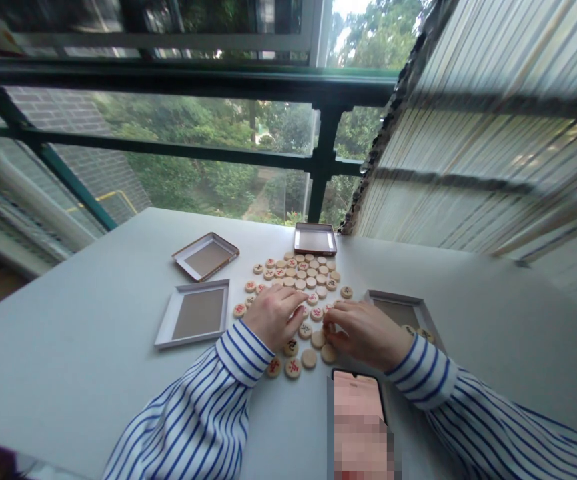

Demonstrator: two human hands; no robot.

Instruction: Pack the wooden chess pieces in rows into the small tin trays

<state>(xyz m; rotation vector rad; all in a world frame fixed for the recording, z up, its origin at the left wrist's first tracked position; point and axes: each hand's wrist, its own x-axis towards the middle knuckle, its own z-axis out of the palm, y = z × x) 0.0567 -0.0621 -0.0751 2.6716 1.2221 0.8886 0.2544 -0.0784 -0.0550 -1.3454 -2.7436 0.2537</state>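
Many round wooden xiangqi pieces (309,359) lie in a loose patch on the white table, some showing red or black characters, others blank side up. My left hand (274,313) is over the left of the patch, palm down, its fingers stretched out and thumb apart, holding nothing that I can see. On the right side, my right hand (363,331) has its fingers bent together low over the pieces. Its fingertips pinch what looks like one xiangqi piece, mostly hidden by the fingers. Both hands cover some of the pieces.
Shallow box halves stand around the patch: one at far left (207,257), one at near left (199,312), one at the back (315,240). Another tray (403,310), right, holds a few pieces. A phone (358,393) lies in front. Behind the table (93,287) is a window.
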